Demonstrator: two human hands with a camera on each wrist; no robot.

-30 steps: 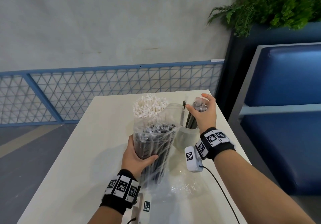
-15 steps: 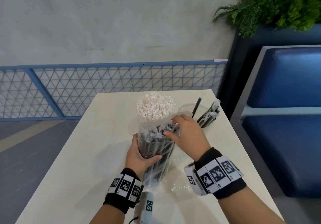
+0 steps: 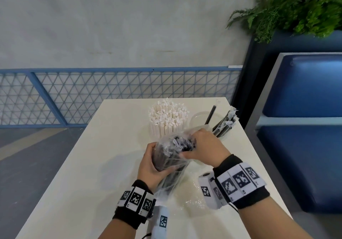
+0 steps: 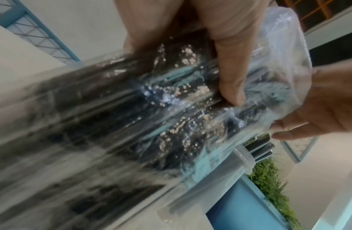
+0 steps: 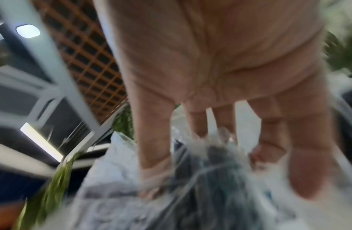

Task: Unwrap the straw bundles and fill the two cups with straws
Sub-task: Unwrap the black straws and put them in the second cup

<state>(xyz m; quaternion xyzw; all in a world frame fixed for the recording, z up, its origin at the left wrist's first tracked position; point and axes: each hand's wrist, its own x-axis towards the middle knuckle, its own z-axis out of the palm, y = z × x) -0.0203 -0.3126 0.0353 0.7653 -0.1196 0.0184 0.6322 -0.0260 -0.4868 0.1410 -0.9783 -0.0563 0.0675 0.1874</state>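
Note:
A bundle of black straws (image 3: pixel 171 157) in clear plastic wrap is held tilted over the white table (image 3: pixel 88 174). My left hand (image 3: pixel 150 166) grips its middle from the left; in the left wrist view the thumb (image 4: pixel 229 74) presses on the wrap (image 4: pixel 171 109). My right hand (image 3: pixel 201 148) reaches into the open top and curls round several black straws (image 5: pixel 214 157). Behind stands a cup packed with white straws (image 3: pixel 168 118). To its right a clear cup (image 3: pixel 200 118) holds a few black straws (image 3: pixel 224 123).
A crumpled piece of clear wrap (image 3: pixel 194 199) lies on the table near my right wrist. A blue mesh railing (image 3: pixel 111 90) runs behind the table. A blue bench (image 3: pixel 303 127) and a planter with ferns (image 3: pixel 296 7) stand on the right.
My right hand left the clear cup, where it set black straws, came back to the bundle and now digs into its open top. The bundle has tipped more to the right.

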